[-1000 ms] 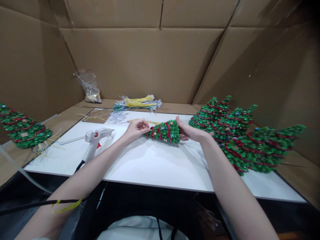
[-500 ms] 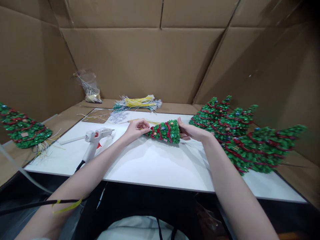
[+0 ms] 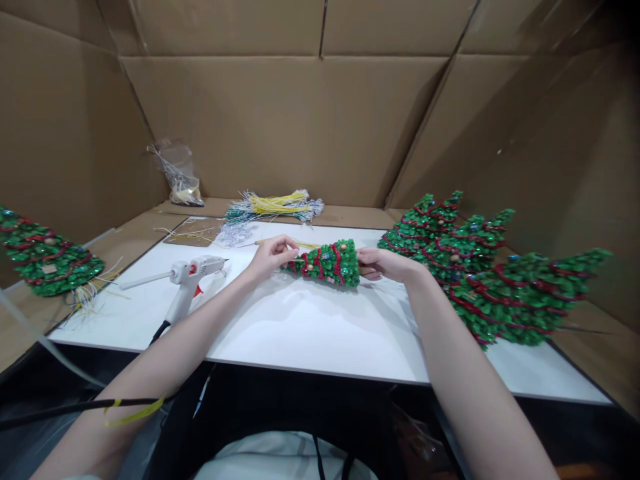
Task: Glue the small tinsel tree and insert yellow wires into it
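A small green Christmas tree (image 3: 327, 263) with red garland and little ornaments lies on its side above the white board, tip to the left and base to the right. At the tip, my left hand (image 3: 273, 259) is closed, thumb and forefinger pinched together against the tree; the exact contact is partly hidden. My right hand (image 3: 383, 264) grips the base end, its fingertips partly out of sight at the underside. Left of my hands, a white glue gun (image 3: 193, 277) with a glue stick in its back rests on the board.
Several finished-looking trees (image 3: 480, 273) stand at the right, and another tree (image 3: 47, 257) at the left. Behind are a bundle of yellow and white wires (image 3: 275, 204), a plastic bag (image 3: 180, 177) and a brown square (image 3: 193, 232). Cardboard walls surround the white board (image 3: 310, 333).
The tree has turned slightly and its tip shows a little further left. My right fingers have closed in around the base; my left fingers have shifted a little at the tip.
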The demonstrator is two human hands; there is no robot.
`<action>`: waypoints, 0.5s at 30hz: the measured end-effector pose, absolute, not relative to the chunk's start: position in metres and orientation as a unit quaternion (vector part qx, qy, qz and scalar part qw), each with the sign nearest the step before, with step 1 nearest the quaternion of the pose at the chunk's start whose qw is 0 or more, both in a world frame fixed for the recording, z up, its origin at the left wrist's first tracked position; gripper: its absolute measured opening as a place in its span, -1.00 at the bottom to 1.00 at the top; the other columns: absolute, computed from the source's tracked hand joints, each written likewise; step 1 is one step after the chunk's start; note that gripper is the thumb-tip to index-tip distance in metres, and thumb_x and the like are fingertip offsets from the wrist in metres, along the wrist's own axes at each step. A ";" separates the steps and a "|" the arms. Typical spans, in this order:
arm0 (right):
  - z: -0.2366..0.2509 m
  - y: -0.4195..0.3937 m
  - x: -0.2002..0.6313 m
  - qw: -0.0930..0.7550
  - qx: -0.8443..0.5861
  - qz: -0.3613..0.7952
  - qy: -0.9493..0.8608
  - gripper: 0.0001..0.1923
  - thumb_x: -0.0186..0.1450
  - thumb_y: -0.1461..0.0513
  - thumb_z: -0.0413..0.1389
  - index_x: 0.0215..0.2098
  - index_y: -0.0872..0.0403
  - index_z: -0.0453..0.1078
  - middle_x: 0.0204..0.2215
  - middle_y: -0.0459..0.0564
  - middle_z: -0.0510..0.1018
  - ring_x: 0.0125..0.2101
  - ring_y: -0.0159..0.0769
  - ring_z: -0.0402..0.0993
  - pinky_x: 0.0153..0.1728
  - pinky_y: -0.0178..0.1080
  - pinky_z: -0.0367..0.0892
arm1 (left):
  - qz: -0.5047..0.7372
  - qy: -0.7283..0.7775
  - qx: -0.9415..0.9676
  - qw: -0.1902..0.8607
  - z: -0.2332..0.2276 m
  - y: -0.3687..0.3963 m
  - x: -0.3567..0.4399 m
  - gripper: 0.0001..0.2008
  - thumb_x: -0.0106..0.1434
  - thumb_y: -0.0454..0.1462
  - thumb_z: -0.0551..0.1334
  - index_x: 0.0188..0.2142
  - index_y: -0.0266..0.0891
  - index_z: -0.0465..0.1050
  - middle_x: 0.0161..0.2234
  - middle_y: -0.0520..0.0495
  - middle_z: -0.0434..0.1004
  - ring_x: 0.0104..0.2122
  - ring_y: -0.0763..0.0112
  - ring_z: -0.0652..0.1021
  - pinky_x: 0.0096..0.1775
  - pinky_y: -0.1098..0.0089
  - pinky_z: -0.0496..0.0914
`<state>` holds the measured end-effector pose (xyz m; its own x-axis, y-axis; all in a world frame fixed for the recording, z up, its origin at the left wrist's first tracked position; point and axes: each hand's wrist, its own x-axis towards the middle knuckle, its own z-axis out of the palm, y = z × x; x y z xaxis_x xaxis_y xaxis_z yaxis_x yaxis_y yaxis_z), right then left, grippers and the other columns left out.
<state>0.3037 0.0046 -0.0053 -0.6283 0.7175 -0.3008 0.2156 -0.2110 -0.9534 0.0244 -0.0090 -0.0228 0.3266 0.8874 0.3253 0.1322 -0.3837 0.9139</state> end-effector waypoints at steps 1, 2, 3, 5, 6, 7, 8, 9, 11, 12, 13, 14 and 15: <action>-0.005 0.004 0.303 0.183 -0.392 0.669 -0.605 -0.72 0.12 0.17 0.11 -0.52 0.07 0.05 -0.72 -0.27 -0.04 -0.72 -0.56 -0.17 -0.70 -0.41 -0.26 | 0.456 0.367 0.698 0.413 -0.022 -0.009 0.024 -0.79 0.08 -0.18 0.25 -0.35 -0.29 0.41 -0.69 0.16 0.19 -0.66 0.59 0.21 -0.56 0.53 0.07; -0.004 0.004 0.302 0.178 -0.397 0.661 -0.612 -0.75 0.10 0.22 0.11 -0.52 0.08 0.07 -0.71 -0.28 -0.05 -0.72 -0.57 -0.17 -0.70 -0.41 -0.26 | 0.460 0.369 0.699 0.405 -0.021 -0.010 0.023 -0.80 0.07 -0.20 0.25 -0.35 -0.29 0.41 -0.71 0.17 0.15 -0.67 0.60 0.19 -0.56 0.52 0.05; -0.003 0.003 0.301 0.175 -0.402 0.651 -0.620 -0.78 0.08 0.25 0.10 -0.51 0.08 0.08 -0.71 -0.28 -0.06 -0.72 -0.58 -0.17 -0.70 -0.41 -0.26 | 0.463 0.370 0.700 0.398 -0.020 -0.010 0.023 -0.80 0.06 -0.22 0.26 -0.34 -0.28 0.41 -0.72 0.18 0.13 -0.67 0.60 0.17 -0.56 0.52 0.05; -0.001 0.002 0.299 0.171 -0.409 0.628 -0.639 -0.84 0.09 0.27 0.08 -0.49 0.10 0.13 -0.70 -0.26 -0.03 -0.71 -0.58 -0.15 -0.70 -0.42 -0.25 | 0.461 0.371 0.704 0.393 -0.021 -0.010 0.023 -0.79 0.05 -0.23 0.26 -0.32 -0.28 0.41 -0.71 0.19 0.13 -0.67 0.61 0.16 -0.55 0.53 0.05; 0.000 0.001 0.298 0.168 -0.411 0.615 -0.651 -0.87 0.10 0.27 0.07 -0.47 0.12 0.16 -0.69 -0.25 -0.01 -0.71 -0.58 -0.14 -0.70 -0.42 -0.24 | 0.459 0.371 0.705 0.393 -0.021 -0.010 0.023 -0.79 0.05 -0.22 0.27 -0.31 -0.28 0.40 -0.70 0.19 0.14 -0.67 0.61 0.17 -0.55 0.53 0.04; 0.000 0.001 0.297 0.165 -0.410 0.602 -0.665 -0.89 0.12 0.26 0.07 -0.46 0.13 0.19 -0.68 -0.24 0.01 -0.71 -0.58 -0.13 -0.70 -0.42 -0.23 | 0.455 0.371 0.707 0.394 -0.022 -0.010 0.024 -0.78 0.05 -0.21 0.27 -0.31 -0.28 0.40 -0.70 0.18 0.15 -0.66 0.61 0.17 -0.55 0.54 0.05; 0.001 0.000 0.297 0.162 -0.409 0.587 -0.679 -0.90 0.13 0.26 0.07 -0.44 0.14 0.22 -0.67 -0.24 0.03 -0.70 -0.59 -0.11 -0.70 -0.42 -0.22 | 0.452 0.371 0.709 0.395 -0.023 -0.010 0.025 -0.77 0.06 -0.20 0.27 -0.31 -0.28 0.40 -0.69 0.18 0.16 -0.66 0.61 0.19 -0.55 0.55 0.05; 0.002 0.000 0.297 0.159 -0.408 0.573 -0.692 -0.89 0.13 0.25 0.07 -0.44 0.15 0.24 -0.66 -0.23 0.05 -0.70 -0.59 -0.10 -0.71 -0.42 -0.21 | 0.448 0.371 0.710 0.396 -0.024 -0.010 0.026 -0.76 0.06 -0.19 0.27 -0.31 -0.28 0.39 -0.68 0.17 0.18 -0.65 0.61 0.20 -0.55 0.55 0.06; 0.002 0.000 0.296 0.159 -0.407 0.551 -0.711 -0.88 0.12 0.24 0.08 -0.45 0.16 0.26 -0.66 -0.22 0.07 -0.70 -0.59 -0.09 -0.71 -0.41 -0.19 | 0.441 0.371 0.712 0.401 -0.025 -0.009 0.027 -0.75 0.06 -0.18 0.27 -0.30 -0.29 0.39 -0.64 0.14 0.24 -0.63 0.61 0.24 -0.54 0.56 0.09; 0.003 0.000 0.296 0.161 -0.407 0.545 -0.715 -0.88 0.12 0.24 0.09 -0.45 0.16 0.27 -0.66 -0.22 0.08 -0.70 -0.59 -0.09 -0.71 -0.41 -0.19 | 0.437 0.371 0.713 0.404 -0.025 -0.009 0.027 -0.74 0.06 -0.18 0.28 -0.30 -0.30 0.39 -0.62 0.13 0.26 -0.62 0.60 0.25 -0.53 0.56 0.10; 0.003 0.000 0.296 0.163 -0.408 0.541 -0.717 -0.87 0.12 0.23 0.09 -0.45 0.16 0.28 -0.66 -0.22 0.08 -0.70 -0.59 -0.09 -0.71 -0.40 -0.19 | 0.435 0.370 0.713 0.407 -0.024 -0.009 0.026 -0.74 0.05 -0.19 0.28 -0.30 -0.30 0.39 -0.61 0.12 0.27 -0.61 0.60 0.26 -0.53 0.56 0.11; 0.003 0.000 0.296 0.165 -0.410 0.540 -0.716 -0.86 0.12 0.22 0.09 -0.45 0.16 0.29 -0.67 -0.22 0.07 -0.70 -0.58 -0.10 -0.71 -0.40 -0.20 | 0.432 0.368 0.714 0.409 -0.024 -0.009 0.025 -0.74 0.04 -0.20 0.29 -0.30 -0.31 0.39 -0.59 0.11 0.28 -0.60 0.60 0.27 -0.53 0.56 0.11; 0.003 0.000 0.296 0.167 -0.412 0.541 -0.714 -0.85 0.13 0.20 0.09 -0.44 0.16 0.29 -0.67 -0.22 0.06 -0.70 -0.58 -0.11 -0.71 -0.40 -0.21 | 0.431 0.367 0.716 0.408 -0.023 -0.008 0.024 -0.74 0.03 -0.21 0.30 -0.30 -0.31 0.39 -0.59 0.11 0.27 -0.60 0.61 0.27 -0.52 0.56 0.12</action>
<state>0.2964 0.0001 0.0031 -0.6049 0.7687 -0.2077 0.4080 0.0752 -0.9099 0.0239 -0.0085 -0.0226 0.3583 0.8780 0.3173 0.1739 -0.3967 0.9013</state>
